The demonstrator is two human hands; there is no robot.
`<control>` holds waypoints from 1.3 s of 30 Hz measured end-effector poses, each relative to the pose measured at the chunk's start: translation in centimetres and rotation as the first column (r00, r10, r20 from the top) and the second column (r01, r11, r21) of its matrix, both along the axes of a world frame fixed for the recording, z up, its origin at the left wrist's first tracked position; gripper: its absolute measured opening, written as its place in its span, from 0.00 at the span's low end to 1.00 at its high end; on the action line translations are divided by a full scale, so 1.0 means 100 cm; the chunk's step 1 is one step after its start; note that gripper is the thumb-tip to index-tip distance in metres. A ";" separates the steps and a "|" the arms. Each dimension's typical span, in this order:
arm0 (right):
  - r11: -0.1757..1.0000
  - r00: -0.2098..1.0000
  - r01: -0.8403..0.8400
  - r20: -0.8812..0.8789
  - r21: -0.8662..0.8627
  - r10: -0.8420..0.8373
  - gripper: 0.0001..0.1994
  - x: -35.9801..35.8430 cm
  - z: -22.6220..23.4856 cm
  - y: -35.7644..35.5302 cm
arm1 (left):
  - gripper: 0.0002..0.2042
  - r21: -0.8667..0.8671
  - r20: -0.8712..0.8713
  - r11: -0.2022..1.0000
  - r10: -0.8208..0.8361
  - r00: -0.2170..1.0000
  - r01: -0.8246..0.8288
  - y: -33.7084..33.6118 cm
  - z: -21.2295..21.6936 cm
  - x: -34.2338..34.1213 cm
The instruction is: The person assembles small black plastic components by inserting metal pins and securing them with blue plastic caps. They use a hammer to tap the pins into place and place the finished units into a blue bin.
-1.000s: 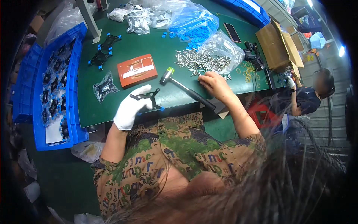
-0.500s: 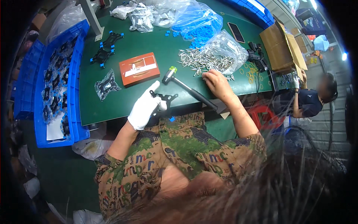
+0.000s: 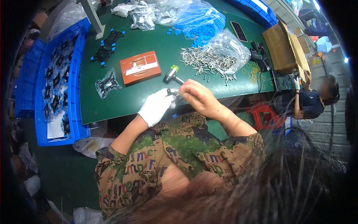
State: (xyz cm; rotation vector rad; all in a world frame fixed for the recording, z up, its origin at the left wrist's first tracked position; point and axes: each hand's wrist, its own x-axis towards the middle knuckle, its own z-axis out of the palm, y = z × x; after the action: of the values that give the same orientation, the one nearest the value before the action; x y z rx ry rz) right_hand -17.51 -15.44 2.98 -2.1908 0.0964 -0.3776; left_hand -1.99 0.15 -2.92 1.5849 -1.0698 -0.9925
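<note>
My left hand (image 3: 154,107), in a white glove, is closed on a black bracket (image 3: 170,92) held just off the table's front edge; the glove and my other hand hide most of it. My bare right hand (image 3: 201,98) meets it there, fingers pinched together, and what they hold is hidden. Beyond my hands lies a mallet (image 3: 170,74) with a green-yellow end on its head; my right hand covers much of its handle. Farther back, metal pins (image 3: 197,62) spill from a clear plastic bag (image 3: 231,52).
A red box (image 3: 128,78) and a bagged black bracket (image 3: 108,85) lie on the green table (image 3: 100,114). Two black brackets with blue ends (image 3: 102,56) are behind them. Blue pieces (image 3: 195,31), a phone (image 3: 238,31) and yellow rings (image 3: 253,74) lie farther off. A blue crate (image 3: 76,130) stands left; a co-worker (image 3: 309,100) sits right.
My right hand has come left from the pin pile to the bracket, its fingers now pinched. My left hand has moved slightly right and turned the bracket, which shows less.
</note>
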 end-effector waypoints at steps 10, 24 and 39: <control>0.999 1.000 0.018 0.004 -0.046 -0.018 0.02 0.012 -0.007 0.016 | 0.12 -0.043 0.339 0.997 -0.039 0.940 0.057 0.004 0.001 0.003; 0.945 0.998 0.040 0.054 -0.324 -0.023 0.15 0.020 -0.017 0.010 | 0.12 0.047 -0.048 0.989 -0.138 0.989 0.140 0.017 -0.010 0.014; 0.744 0.964 -0.104 0.117 -0.661 0.239 0.17 0.018 -0.044 0.005 | 0.11 0.047 0.045 0.960 -0.279 0.959 0.277 0.031 -0.010 0.013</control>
State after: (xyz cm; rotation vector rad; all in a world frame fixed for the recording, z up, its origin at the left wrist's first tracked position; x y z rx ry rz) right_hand -15.76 -14.92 -1.40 -2.8053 -0.4123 -0.5831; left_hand -0.65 3.26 -3.93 1.5256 -1.3430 -1.1714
